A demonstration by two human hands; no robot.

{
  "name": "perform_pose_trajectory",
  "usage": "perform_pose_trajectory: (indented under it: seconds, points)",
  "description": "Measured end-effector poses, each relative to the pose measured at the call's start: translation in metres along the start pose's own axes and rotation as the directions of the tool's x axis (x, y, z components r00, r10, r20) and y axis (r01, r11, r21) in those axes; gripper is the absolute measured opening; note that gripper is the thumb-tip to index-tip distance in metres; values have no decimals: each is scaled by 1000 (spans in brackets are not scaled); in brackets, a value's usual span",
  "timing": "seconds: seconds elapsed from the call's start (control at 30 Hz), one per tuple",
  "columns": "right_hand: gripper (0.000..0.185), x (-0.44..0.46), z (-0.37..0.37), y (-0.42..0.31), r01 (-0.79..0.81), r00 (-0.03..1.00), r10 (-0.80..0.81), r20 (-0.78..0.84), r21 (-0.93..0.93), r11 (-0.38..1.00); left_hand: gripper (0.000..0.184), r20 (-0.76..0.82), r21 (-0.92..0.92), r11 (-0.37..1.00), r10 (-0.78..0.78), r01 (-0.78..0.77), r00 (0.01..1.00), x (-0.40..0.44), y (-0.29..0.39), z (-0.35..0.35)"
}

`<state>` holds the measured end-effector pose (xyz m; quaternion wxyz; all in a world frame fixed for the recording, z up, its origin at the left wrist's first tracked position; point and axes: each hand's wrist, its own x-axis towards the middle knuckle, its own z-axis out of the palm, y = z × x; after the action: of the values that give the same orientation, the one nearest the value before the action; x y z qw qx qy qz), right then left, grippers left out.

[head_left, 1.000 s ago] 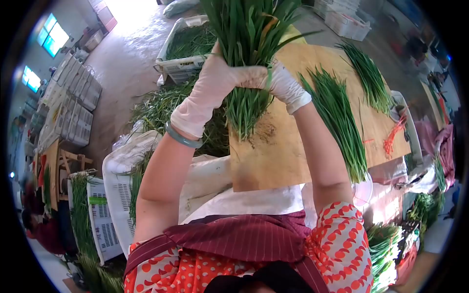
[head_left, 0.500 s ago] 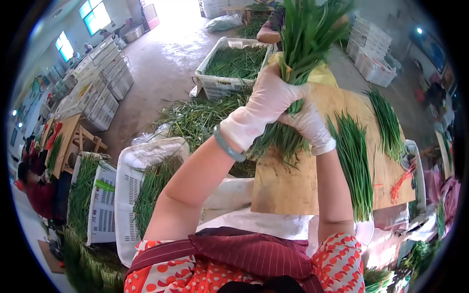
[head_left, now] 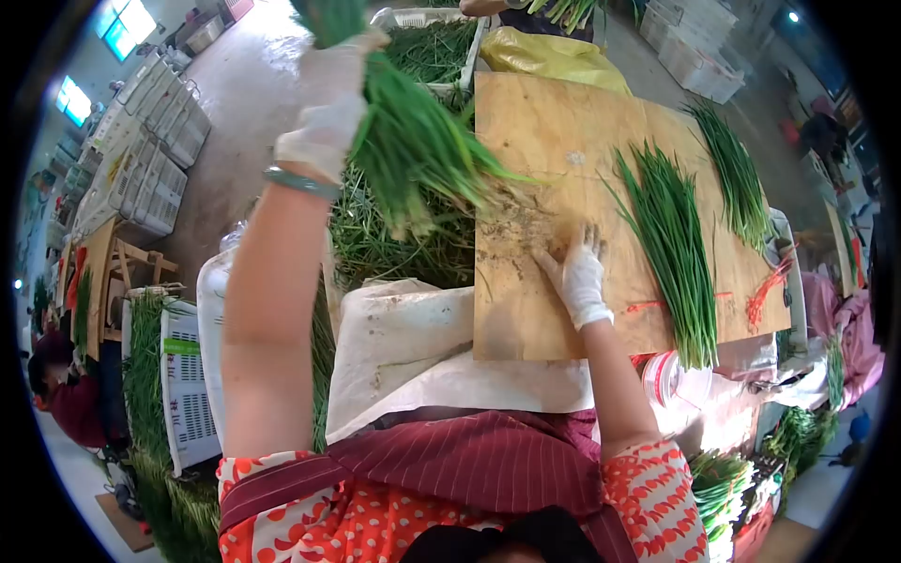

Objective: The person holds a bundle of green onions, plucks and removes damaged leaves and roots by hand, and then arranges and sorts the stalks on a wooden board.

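My left hand [head_left: 330,108], in a white glove, is raised at the upper left and closed around a bunch of long green chives [head_left: 399,141]. Its stalks fan out down and to the right, blurred by motion. My right hand [head_left: 579,279], gloved too, touches the wooden board [head_left: 540,328] with thumb and fingers apart and holds nothing. Dirt and scraps [head_left: 511,225] lie on the board just beyond its fingers. To the right of that hand rests a neat bundle of chives [head_left: 668,253], with a second chive bundle [head_left: 735,178] farther right.
Red ties [head_left: 770,291] lie by the board's right edge. Loose green leaves [head_left: 404,249] are heaped left of the board. A white crate [head_left: 469,47] of greens and a yellow sack [head_left: 554,61] stand beyond it, near another person's hand [head_left: 483,7]. Stacked crates [head_left: 141,150] stand left.
Both hands were together on the chives. My left hand has swung left with the bunch; my right hand has let go and come down onto the board. The view has shifted.
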<state>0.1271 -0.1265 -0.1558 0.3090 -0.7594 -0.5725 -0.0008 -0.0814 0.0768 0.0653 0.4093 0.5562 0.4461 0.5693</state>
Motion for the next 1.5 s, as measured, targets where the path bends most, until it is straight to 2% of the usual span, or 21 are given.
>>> perform_pose_trajectory:
  seconds: [0.17, 0.23, 0.3, 0.37, 0.5, 0.6, 0.67, 0.7, 0.77, 0.83, 0.9, 1.0, 1.07, 1.1, 1.13, 1.23, 1.3, 1.33, 1.37, 1.43, 1.5]
  points:
    - [83, 29, 52, -31, -184, 981, 157, -111, -302, 935, 19, -87, -35, 990, 131, -135, 988, 41, -25, -42]
    - [78, 74, 68, -79, -151, 966, 187, 179, -196, 969, 19, -98, -93, 980, 168, -178, 981, 48, -35, -49]
    - [68, 108, 124, -100, 93, 985, -108, 134, 119, 989, 19, -113, -132, 968, 201, -215, 973, 54, -48, -61]
    - [55, 129, 167, -118, 2, 999, -23, 31, 553, 833, 23, -107, -136, 952, 259, -273, 960, 64, -61, -73]
    - [48, 140, 119, -126, 195, 980, -122, -160, 605, 772, 23, 251, -488, 868, 241, -93, 938, 20, -26, -85]
    - [39, 138, 73, -109, 280, 952, -178, -250, 467, 839, 37, -54, 138, 987, 94, -86, 994, 58, -148, -91]
    - [35, 134, 60, -99, 187, 979, -129, -155, 460, 868, 50, 15, 687, 711, -216, 147, 976, 31, -228, -75]
    - [31, 131, 50, -99, 107, 994, -80, -77, 448, 888, 49, 144, 823, 567, -253, 26, 957, 30, -348, -89]
    - [26, 133, 34, -95, 103, 994, -76, -76, 481, 871, 45, 77, 868, 438, -585, 235, 807, 1, -334, -89]
    - [24, 123, 23, -70, 140, 989, -77, -126, 636, 758, 41, 33, 787, 599, -276, 145, 961, 18, -317, -101]
    - [23, 110, 4, -42, 109, 984, -30, -173, 462, 880, 25, 8, 141, 966, -222, 219, 975, 57, -280, -123]
    - [24, 97, 25, -13, -98, 944, 214, -250, 409, 907, 31, -150, -160, 971, -202, 178, 968, 41, -218, -122]
    - [30, 87, 76, -2, -211, 900, 396, -184, 611, 763, 37, 27, 422, 893, -186, 157, 982, 25, -324, -125]
    - [35, 89, 75, -36, -41, 989, 2, -146, -266, 963, 46, 108, 753, 606, -497, 255, 861, 5, -306, -107]
    - [41, 95, 82, -48, 77, 997, -80, 22, 118, 990, 53, 177, 803, 583, -432, 124, 884, -4, -333, -105]
    - [44, 117, 106, -72, 76, 997, -61, -46, 621, 780, 42, 15, 145, 979, -149, 145, 989, 19, -280, -87]
    - [42, 126, 107, -72, 121, 992, -66, -108, 656, 745, 31, 343, 629, 607, 343, -485, 874, 50, -224, -133]
    - [40, 129, 96, -79, -85, 996, 53, 67, 763, 640, 26, 152, 249, 942, 192, -226, 970, 60, -187, -139]
    - [39, 130, 87, -85, -292, 956, 143, 255, 816, 498, 23, 68, -241, 968, -46, 62, 997, 65, -155, -144]
    - [48, 141, 80, -97, -385, 922, 156, 354, 796, 468, 20, 123, -452, 890, -1, 57, 992, 66, -123, -155]
    - [55, 160, 81, -127, -694, 619, 365, 695, 702, -160, 19, 175, -640, 765, 62, 66, 983, 57, -96, -158]
